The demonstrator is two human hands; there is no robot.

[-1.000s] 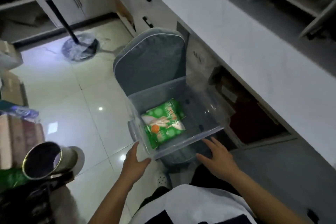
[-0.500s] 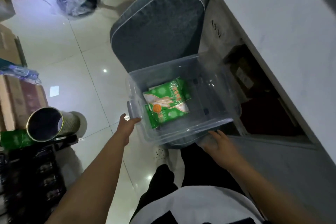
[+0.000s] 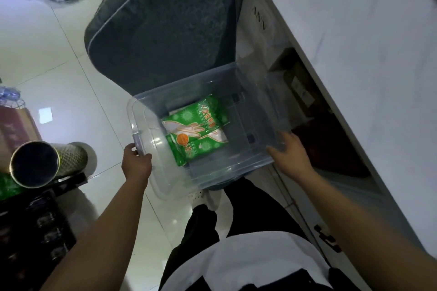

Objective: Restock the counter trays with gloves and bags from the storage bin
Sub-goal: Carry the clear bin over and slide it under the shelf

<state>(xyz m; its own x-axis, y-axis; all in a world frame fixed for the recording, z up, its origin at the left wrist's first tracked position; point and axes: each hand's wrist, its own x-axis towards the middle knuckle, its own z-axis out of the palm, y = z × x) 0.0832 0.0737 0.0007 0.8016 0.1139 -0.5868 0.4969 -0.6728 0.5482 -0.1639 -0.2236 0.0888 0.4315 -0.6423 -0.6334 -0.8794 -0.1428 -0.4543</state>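
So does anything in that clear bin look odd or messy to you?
Nothing is spilled or broken. The clear bin sits on a grey chair cushion rather than the floor, and holds only green glove packets, lying askew at one side. Both hands hold its edges.

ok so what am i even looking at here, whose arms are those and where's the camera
The camera sits on a person's head, looking down, so the two bare arms are their own. Their left hand grips the handle on one side of a clear plastic storage bin; their right hand touches the opposite rim, though its grip is hard to make out. The bin rests on a grey cushioned chair. Inside lie green glove packets. A white counter runs along the right.
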